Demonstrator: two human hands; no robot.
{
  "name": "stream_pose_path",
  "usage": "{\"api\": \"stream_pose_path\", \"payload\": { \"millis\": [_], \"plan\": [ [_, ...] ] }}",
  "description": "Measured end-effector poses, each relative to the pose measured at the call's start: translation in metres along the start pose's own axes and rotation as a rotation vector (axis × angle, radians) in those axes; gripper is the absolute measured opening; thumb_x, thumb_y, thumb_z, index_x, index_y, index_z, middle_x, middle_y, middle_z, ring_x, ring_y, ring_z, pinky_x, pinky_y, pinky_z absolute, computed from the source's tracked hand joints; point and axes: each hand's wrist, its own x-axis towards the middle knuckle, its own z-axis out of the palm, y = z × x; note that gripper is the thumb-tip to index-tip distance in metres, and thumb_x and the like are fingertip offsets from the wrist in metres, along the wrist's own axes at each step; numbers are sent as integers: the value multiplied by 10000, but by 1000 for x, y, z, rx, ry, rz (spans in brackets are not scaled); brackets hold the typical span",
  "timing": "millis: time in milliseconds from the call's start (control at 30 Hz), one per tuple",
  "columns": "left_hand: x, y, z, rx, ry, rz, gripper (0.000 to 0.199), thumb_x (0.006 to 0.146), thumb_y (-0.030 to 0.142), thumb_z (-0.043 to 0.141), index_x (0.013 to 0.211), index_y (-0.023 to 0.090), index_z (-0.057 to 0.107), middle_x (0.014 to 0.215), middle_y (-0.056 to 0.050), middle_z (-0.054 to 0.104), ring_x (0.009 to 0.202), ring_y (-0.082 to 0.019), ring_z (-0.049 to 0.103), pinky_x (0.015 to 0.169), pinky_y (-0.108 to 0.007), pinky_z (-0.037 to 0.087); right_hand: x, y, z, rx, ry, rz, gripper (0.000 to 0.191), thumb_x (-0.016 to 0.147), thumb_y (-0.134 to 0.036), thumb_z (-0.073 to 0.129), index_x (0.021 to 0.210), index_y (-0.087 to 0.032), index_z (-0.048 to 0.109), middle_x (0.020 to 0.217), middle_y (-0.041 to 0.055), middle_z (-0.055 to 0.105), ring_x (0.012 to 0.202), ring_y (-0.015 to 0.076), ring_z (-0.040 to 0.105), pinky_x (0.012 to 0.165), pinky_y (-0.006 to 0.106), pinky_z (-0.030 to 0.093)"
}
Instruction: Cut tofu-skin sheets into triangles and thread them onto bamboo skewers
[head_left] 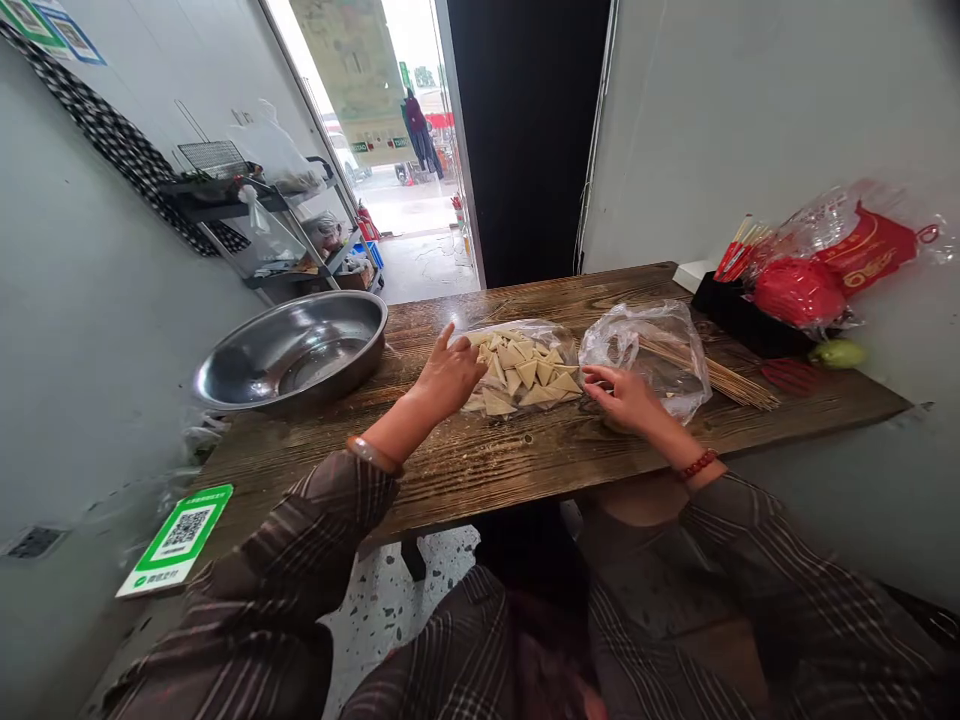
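Left hand: the person's left hand [454, 375] is curling, one finger raised, beside pale-yellow triangular pieces [527, 372]; whether it is gripping anything, one cannot tell.
Right hand: the right hand [622, 397] is bending its fingers at their other edge, grip equally unclear.
Triangles: lying on clear plastic [568, 345] on the brown wooden surface [480, 485], between both hands.
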Motion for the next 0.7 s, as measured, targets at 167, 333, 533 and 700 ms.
{"api": "stream_pose_path", "payload": {
  "millis": [167,333,533,700],
  "plan": [
    [-51,27,-23,-59,40,57,229,918,177,514,800,201,710,910,-84,661,1091,-281,560,1185,-606,256,-17,-36,21,-46,-19,-166,379,965,-310,516,1298,-180,639,1218,129,693,1030,265,685,895,421,551],
    [-82,53,-25,-154,47,24,193,938,200,513,890,187,699,1025,-69,684,1211,-270,539,1197,-553,286,-33,-72,48,-44,-88,-278,375,962,-236,535,1328,-227,614,1335,95,635,1162,240,645,955,377,540],
    [-98,68,-31,-288,69,37,135,922,215,549,893,187,677,1093,-51,695,1279,-260,517,1197,-487,304,-41,-50,38,-43,-10,-152,297,967,-277,522,1218,-210,665,1203,112,677,1057,261,668,901,406,545],
    [-105,68,-35,-306,-40,-11,150,917,284,584,845,178,664,962,-77,705,1060,-276,617,938,-457,480,-27,-16,20,9,96,-65,303,928,-306,553,1180,-174,657,1082,119,690,791,219,674,852,424,542]
  ]
}}
